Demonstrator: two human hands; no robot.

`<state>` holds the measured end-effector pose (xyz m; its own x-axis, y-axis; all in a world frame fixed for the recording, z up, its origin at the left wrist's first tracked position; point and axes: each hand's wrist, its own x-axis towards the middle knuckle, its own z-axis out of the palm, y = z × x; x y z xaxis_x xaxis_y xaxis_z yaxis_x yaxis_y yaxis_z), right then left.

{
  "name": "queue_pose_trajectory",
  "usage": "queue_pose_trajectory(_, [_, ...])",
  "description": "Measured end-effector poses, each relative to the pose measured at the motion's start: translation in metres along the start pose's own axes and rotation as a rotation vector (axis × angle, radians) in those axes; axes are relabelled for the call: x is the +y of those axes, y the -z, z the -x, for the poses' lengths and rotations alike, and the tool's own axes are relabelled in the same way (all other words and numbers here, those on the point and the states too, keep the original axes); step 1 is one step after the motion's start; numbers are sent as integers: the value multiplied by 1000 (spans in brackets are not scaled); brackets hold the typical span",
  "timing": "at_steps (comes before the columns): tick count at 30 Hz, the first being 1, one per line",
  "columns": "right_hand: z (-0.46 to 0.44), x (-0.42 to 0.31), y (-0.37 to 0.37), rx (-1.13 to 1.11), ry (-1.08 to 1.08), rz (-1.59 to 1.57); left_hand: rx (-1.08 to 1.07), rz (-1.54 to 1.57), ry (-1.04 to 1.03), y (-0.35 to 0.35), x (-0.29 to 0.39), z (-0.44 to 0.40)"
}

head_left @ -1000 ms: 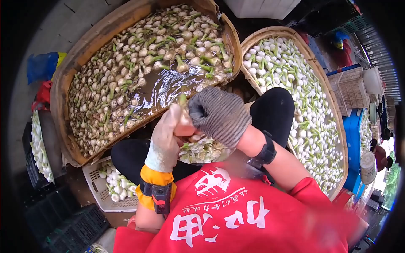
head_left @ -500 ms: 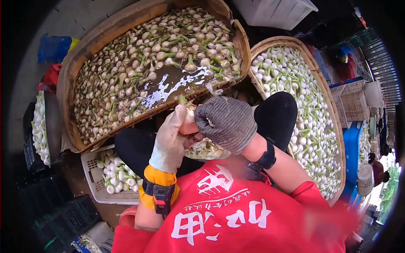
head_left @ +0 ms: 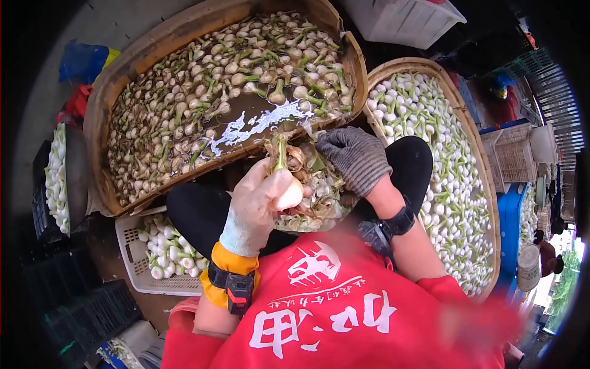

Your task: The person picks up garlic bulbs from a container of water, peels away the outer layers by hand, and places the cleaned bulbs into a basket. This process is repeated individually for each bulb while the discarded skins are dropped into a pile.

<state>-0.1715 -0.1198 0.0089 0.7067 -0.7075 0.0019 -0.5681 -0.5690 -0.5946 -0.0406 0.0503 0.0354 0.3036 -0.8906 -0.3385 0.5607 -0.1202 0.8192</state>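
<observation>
My left hand [head_left: 255,200], in a white glove, grips a fresh garlic bulb [head_left: 289,195] whose white lower part is bare and whose green stem points up. Loose brown skin hangs beside the stem. To the right, my right hand [head_left: 356,157], in a grey knitted glove, is apart from the bulb with its fingertips pinched together; what they hold, if anything, I cannot make out. A heap of peeled garlic skins [head_left: 316,206] lies beneath and between both hands, in front of my shirt.
A large basin [head_left: 98,144] ahead holds water and unpeeled garlic bulbs. At right, another tub [head_left: 485,203] is full of white peeled bulbs. A white plastic basket [head_left: 132,258] with white bulbs sits at lower left, and a pale crate [head_left: 412,24] at the top.
My right hand has moved away from the bulb to the right. The left hand has tilted the bulb, so its white side and hanging skin now show.
</observation>
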Motion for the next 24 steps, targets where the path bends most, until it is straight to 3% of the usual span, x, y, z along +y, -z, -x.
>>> queue_pose_trajectory(5, [17, -14, 5, 196, 247, -288, -46, -228, 39, -10, 16, 0])
queue_pose_trajectory(6, [16, -29, 20, -2, 114, -266, -53, -229, 44, -3, 11, -4])
queue_pose_trajectory(8, [8, -55, 35, -276, -136, -81, -151, -1108, -169, 15, -5, -15])
queue_pose_trajectory(9, [6, -52, 29, -277, -141, -81, -155, -1106, -165, 12, -6, -16])
queue_pose_trajectory(11, [4, -39, 14, -162, 56, -144, -72, -852, -300, 7, -7, -18])
queue_pose_trajectory(13, [5, -21, 6, -224, 112, -187, -30, -743, -236, 7, -7, -15])
queue_pose_trajectory(15, [6, -8, -1, -231, 446, -577, 145, -810, -203, 5, -4, -14])
queue_pose_trajectory(16, [14, -12, 8, -391, 29, -913, 160, -604, -146, 4, -2, -11])
queue_pose_trajectory(17, [14, -9, 16, -396, 31, -911, 189, -476, -200, 15, -10, -14])
queue_pose_trajectory(19, [19, 5, 34, -474, -209, -986, 256, -338, -198, 24, 6, -11])
queue_pose_trajectory(20, [20, 20, 28, -373, -143, -1028, 263, -203, -256, 25, 10, -10])
queue_pose_trajectory(21, [21, 26, 30, -276, -203, -994, 229, -165, -121, 39, 14, -7])
queue_pose_trajectory(24, [24, 40, 26, -150, -258, -1115, -23, -1078, 38, 58, -5, -34])
